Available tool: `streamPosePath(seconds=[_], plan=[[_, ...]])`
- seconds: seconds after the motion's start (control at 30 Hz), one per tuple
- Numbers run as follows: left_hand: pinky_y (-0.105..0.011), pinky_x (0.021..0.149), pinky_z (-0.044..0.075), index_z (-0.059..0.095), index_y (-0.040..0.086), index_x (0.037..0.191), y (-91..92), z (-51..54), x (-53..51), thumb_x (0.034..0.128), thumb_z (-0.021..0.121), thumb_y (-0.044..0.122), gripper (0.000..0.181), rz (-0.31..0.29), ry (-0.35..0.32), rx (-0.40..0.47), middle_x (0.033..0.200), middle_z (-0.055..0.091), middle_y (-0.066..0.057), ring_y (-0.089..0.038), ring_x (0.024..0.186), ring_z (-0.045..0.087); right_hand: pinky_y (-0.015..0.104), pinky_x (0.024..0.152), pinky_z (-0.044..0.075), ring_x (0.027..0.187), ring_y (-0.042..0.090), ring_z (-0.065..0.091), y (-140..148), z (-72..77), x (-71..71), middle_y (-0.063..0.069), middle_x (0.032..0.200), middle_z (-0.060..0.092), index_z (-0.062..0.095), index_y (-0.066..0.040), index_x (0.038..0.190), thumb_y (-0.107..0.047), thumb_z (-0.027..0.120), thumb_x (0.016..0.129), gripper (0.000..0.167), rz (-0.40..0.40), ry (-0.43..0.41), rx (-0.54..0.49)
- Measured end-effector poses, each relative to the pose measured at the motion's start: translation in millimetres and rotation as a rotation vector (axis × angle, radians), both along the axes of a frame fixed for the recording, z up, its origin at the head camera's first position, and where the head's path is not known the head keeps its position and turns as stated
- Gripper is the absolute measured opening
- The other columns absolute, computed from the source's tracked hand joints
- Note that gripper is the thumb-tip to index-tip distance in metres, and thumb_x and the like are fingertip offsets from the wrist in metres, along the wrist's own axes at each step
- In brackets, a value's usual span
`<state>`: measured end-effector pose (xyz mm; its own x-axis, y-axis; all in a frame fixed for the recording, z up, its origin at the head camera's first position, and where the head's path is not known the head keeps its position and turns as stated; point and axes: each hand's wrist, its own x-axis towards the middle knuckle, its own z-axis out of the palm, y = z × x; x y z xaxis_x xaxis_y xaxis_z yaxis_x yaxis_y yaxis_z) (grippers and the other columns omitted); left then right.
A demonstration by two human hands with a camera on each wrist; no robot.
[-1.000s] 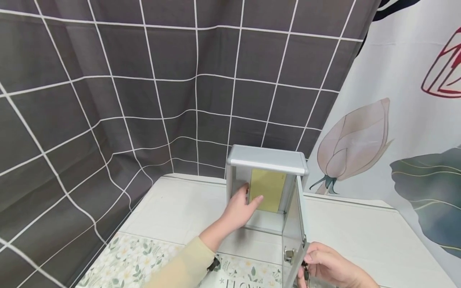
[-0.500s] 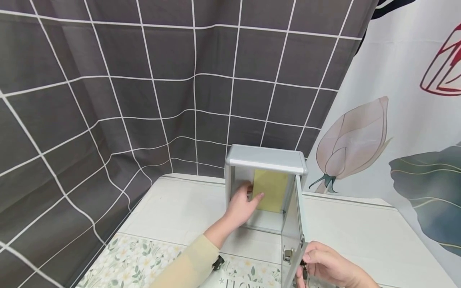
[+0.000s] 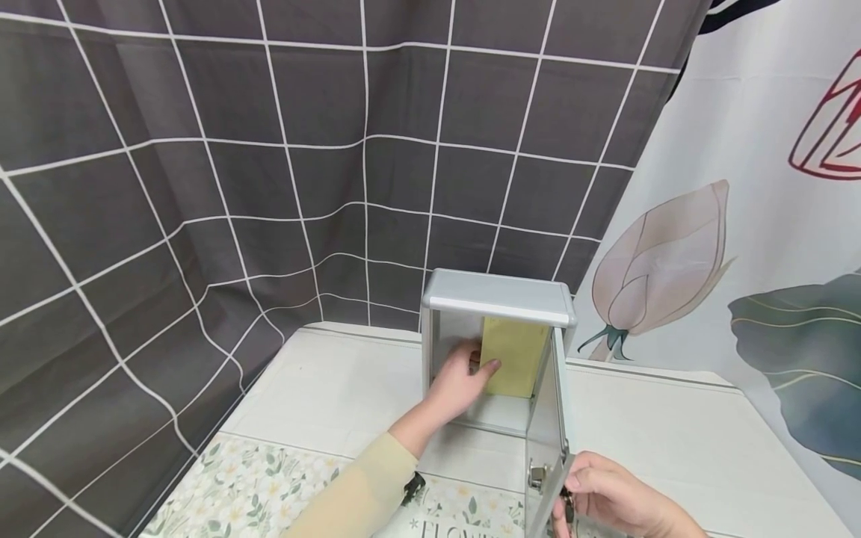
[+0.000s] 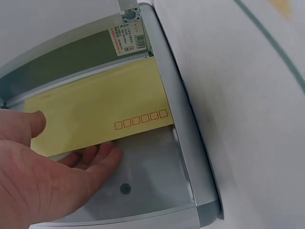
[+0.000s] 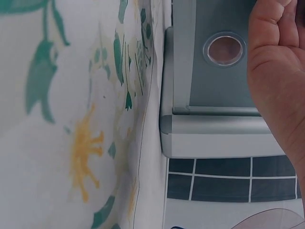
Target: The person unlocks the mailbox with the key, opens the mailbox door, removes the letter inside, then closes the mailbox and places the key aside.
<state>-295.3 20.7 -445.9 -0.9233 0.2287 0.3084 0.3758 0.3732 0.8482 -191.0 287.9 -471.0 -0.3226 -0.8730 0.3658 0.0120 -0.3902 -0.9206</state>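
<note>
A silver-grey metal letter box stands on the table with its door swung open to the right. Inside, a yellow envelope with a row of red squares stands against the back. My left hand reaches in; its fingertips touch the envelope's left edge and its thumb lies apart, in front of the paper. With my right hand I pinch a dark key at the door's outer side, partly hidden by the fingers. A metal lock shows on the door's inner face.
A white-and-floral cloth covers the table. Behind the box hangs a dark grid curtain, with a white flower-print curtain to the right. The door has a round clear insert.
The envelope has slid right inside the box, and my left hand has moved right along with it. My right hand and the door have stayed almost still.
</note>
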Motion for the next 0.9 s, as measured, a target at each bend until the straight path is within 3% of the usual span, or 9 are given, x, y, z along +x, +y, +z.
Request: streamPosePath(seconds=[0.17, 0.23, 0.4, 0.53, 0.67, 0.9], plan=[[-0.041, 0.09, 0.06, 0.067, 0.0, 0.128, 1.2, -5.5, -4.9, 0.1133, 0.067, 0.031, 0.035, -0.004, 0.011, -0.019, 0.113, 0.066, -0.008, -0.021, 0.101, 0.064, 0.048, 0.098, 0.066, 0.068, 0.06, 0.051, 0, 0.3, 0.2, 0.038, 0.1, 0.075, 0.057, 0.025, 0.101, 0.007, 0.025, 0.105, 0.037, -0.001, -0.006, 0.002], [-0.039, 0.087, 0.06, 0.067, 0.001, 0.127, 3.4, -13.2, -10.6, 0.1147, 0.064, 0.035, 0.036, 0.001, 0.023, -0.037, 0.112, 0.067, -0.008, -0.02, 0.099, 0.064, 0.048, 0.096, 0.066, 0.068, 0.06, 0.051, -1, 0.3, 0.3, 0.037, 0.1, 0.076, 0.058, 0.024, 0.102, 0.007, 0.025, 0.106, 0.037, -0.001, -0.001, 0.003], [-0.044, 0.106, 0.061, 0.064, 0.003, 0.146, 10.4, -29.9, -24.0, 0.1159, 0.059, 0.043, 0.051, 0.018, -0.002, -0.077, 0.137, 0.073, -0.014, -0.028, 0.124, 0.071, 0.049, 0.094, 0.067, 0.067, 0.06, 0.049, -2, 0.5, 0.4, 0.037, 0.1, 0.075, 0.059, 0.024, 0.103, 0.007, 0.025, 0.106, 0.038, 0.0, 0.008, 0.0], [-0.05, 0.116, 0.056, 0.058, -0.001, 0.155, 11.6, -20.7, -21.0, 0.1161, 0.06, 0.04, 0.057, -0.038, -0.049, -0.016, 0.149, 0.068, -0.021, -0.033, 0.135, 0.067, 0.049, 0.093, 0.067, 0.066, 0.06, 0.049, -3, 0.6, 1.5, 0.038, 0.098, 0.075, 0.059, 0.024, 0.103, 0.007, 0.025, 0.106, 0.038, -0.004, 0.003, 0.002], [-0.049, 0.111, 0.059, 0.06, -0.006, 0.15, 11.3, -8.3, -14.3, 0.1152, 0.063, 0.035, 0.054, -0.085, -0.074, 0.031, 0.141, 0.071, -0.022, -0.032, 0.126, 0.071, 0.048, 0.093, 0.067, 0.067, 0.06, 0.049, -3, 0.7, 1.8, 0.038, 0.097, 0.074, 0.059, 0.025, 0.103, 0.007, 0.026, 0.106, 0.037, -0.008, -0.011, 0.004], [-0.04, 0.099, 0.062, 0.067, -0.004, 0.14, 15.0, -9.9, -12.2, 0.1139, 0.066, 0.028, 0.042, -0.133, -0.106, 0.086, 0.122, 0.078, -0.014, -0.022, 0.108, 0.074, 0.046, 0.096, 0.066, 0.075, 0.052, 0.065, -1, 0.8, 3.1, 0.036, 0.1, 0.077, 0.059, 0.025, 0.104, 0.006, 0.026, 0.107, 0.038, -0.006, -0.059, 0.005]])
